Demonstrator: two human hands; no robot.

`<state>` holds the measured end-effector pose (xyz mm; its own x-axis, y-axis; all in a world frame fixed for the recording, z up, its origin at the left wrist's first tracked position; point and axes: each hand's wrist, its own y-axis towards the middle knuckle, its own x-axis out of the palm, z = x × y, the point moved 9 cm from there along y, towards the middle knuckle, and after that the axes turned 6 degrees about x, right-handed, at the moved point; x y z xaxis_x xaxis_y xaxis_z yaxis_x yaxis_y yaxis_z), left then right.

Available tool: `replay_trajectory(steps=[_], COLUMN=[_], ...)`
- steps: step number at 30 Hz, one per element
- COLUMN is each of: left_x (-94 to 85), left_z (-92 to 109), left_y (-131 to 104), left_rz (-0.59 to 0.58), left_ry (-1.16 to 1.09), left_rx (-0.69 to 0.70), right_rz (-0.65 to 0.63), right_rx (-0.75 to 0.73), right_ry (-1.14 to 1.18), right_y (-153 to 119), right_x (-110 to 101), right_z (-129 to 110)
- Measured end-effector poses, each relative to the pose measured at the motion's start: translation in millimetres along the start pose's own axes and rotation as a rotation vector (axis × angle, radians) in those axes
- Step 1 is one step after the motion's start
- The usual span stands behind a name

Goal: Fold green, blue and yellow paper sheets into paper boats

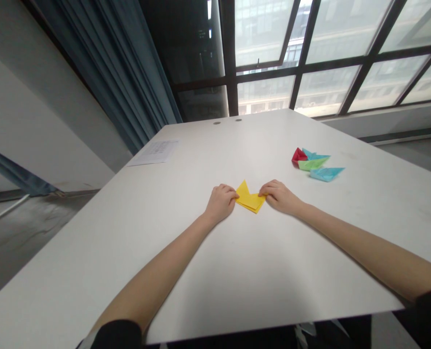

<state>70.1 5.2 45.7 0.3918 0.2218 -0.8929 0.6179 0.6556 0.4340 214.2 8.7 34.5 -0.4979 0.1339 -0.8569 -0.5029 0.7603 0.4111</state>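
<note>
A folded piece of yellow paper lies low over the white table, one pointed flap standing up at its back left. My left hand pinches its left corner between thumb and fingers. At the opposite side, my right hand grips the right corner in the same way. Beyond my right hand is a small group of folded paper boats: a red one, a green one and a blue one, with another blue piece behind the green.
The white table stretches away toward the windows. A printed sheet of paper rests near its left edge. Two round grommets are set close to the far edge. Blue curtains hang behind on the left.
</note>
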Motion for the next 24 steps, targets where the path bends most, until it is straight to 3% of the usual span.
replay_trajectory(steps=[7, 12, 17, 24], left_x=[-2.6, -3.1, 3.0, 4.0], left_z=[2.4, -4.3, -12.4, -19.5], left_y=[0.8, -0.3, -2.2, -1.0], left_rz=[-0.027, -0.030, -0.031, 0.046], left_ry=[0.036, 0.090, 0.085, -0.109], left_rx=[-0.058, -0.142, -0.184, -0.146], right_rz=[0.027, -0.033, -0.057, -0.062], right_rx=[-0.074, -0.182, -0.162, -0.154], right_ry=[-0.005, 0.008, 0.019, 0.022], right_y=[-1.4, -4.8, -4.4, -2.9], right_x=[-9.3, -6.7, -2.0, 2.1], right_z=[-23.2, -38.5, -33.7, -31.2])
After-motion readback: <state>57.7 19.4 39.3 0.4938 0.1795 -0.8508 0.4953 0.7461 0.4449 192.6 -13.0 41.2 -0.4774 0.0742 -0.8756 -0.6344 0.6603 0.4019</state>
